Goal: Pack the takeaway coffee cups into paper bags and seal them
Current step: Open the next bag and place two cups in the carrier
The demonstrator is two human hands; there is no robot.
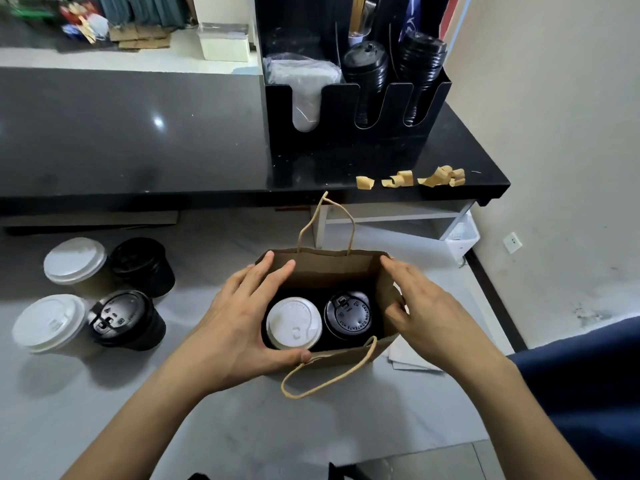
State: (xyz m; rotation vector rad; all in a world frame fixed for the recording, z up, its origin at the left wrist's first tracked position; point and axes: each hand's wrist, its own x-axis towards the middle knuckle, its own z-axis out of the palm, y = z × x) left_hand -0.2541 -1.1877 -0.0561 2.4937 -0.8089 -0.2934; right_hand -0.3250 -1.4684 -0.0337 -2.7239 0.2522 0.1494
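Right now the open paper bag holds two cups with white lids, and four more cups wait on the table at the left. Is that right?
Not quite. In the head view the paper bag holds one white-lidded cup and one black-lidded cup, not two white-lidded ones. The rest is right: the bag is open, and four more cups stand on the table at the left.

I am looking down at a pale marble-look counter [214,420] carrying an open paper bag [346,271]. Left of the bag, four lidded cups [100,292] are standing clustered. Behind the bag, a black ledge [138,133] is bearing a lid organizer [349,140] and curled tape scraps [412,178].
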